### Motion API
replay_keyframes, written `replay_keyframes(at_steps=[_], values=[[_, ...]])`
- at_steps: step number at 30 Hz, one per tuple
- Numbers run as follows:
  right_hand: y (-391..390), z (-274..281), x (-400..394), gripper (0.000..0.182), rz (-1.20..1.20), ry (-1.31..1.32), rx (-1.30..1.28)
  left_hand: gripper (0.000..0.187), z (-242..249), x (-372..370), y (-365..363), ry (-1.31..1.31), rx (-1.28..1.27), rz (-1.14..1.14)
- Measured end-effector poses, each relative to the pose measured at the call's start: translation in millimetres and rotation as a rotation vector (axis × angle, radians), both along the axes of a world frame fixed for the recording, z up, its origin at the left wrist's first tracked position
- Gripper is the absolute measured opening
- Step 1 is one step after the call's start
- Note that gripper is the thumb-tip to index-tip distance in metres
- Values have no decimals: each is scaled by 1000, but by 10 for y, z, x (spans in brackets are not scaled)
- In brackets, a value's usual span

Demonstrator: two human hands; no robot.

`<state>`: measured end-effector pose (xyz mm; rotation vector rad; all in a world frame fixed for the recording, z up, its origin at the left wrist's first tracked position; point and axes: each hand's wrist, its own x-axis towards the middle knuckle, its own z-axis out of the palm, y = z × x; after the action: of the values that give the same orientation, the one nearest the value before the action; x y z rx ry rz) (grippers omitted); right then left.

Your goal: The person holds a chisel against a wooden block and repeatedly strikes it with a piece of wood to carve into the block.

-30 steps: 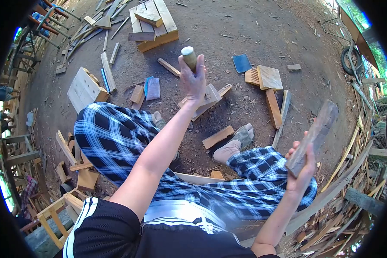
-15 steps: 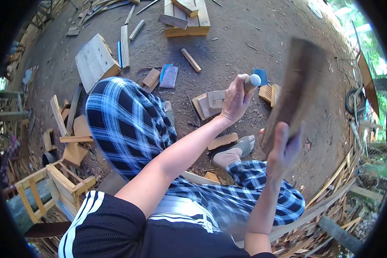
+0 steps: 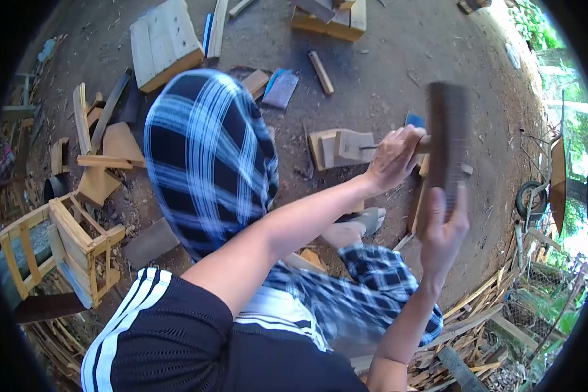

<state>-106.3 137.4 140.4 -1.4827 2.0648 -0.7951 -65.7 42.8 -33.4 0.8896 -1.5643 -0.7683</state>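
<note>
My left hand [image 3: 396,155] is wrapped round the wooden handle of a chisel [image 3: 424,145], held nearly level. The chisel's thin metal shank comes out on the left of the fist and meets a small wooden piece [image 3: 355,145]. This piece rests on a wooden block [image 3: 320,151] on the ground. My right hand [image 3: 443,225] grips the lower end of a thick wooden club [image 3: 448,130], which stands upright and is blurred by motion. The club's side is right at the butt of the chisel handle, beside my left fist.
A blue and purple packet [image 3: 281,89] and a short wood stick [image 3: 321,72] lie on the dirt floor. Farther off are a pale wooden box [image 3: 166,42] and another box [image 3: 333,25]. A small wooden chair frame [image 3: 78,245] stands at left. Wood scraps [image 3: 483,294] line the right edge.
The club has come across leftward to the chisel's butt end. My left hand keeps hold of the chisel. The whole view has shifted, so the floor objects sit differently in the picture.
</note>
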Motion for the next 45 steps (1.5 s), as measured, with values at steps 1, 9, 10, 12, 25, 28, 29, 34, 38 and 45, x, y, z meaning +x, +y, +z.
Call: replay_keyframes(at_steps=[1, 9, 10, 12, 25, 28, 29, 34, 38, 45], values=[[18, -51, 21, 40, -32, 78, -208, 45, 12, 2, 2, -3, -12, 8], [25, -195, -177, 39, 41, -28, -41, 42, -3, 26, 0, 23, -6, -28], [57, -281, -174, 40, 26, -60, -132, 42, -1, 26, -51, 24, -8, -30], [153, -399, -148, 41, 8, -97, -213, 34, -6, 47, -121, 148, 76, -30], [664, -1118, -174, 39, -271, -546, 13, 21, -226, 700, -766, 626, 498, 139], [631, -1128, -182, 39, -307, -569, -25, 21, -68, 708, -761, 665, 510, 65], [627, -1141, -189, 40, -309, -583, -24, 22, -3, 710, -733, 613, 479, 79], [644, -1165, -187, 39, -308, -613, 3, 30, 66, 735, -603, 408, 365, 224], [664, -1235, -179, 38, -280, -603, -4, 31, -48, 776, -634, 577, 444, 271], [639, -1209, -175, 38, -292, -601, 29, 41, 63, 811, -690, 706, 670, 70]])
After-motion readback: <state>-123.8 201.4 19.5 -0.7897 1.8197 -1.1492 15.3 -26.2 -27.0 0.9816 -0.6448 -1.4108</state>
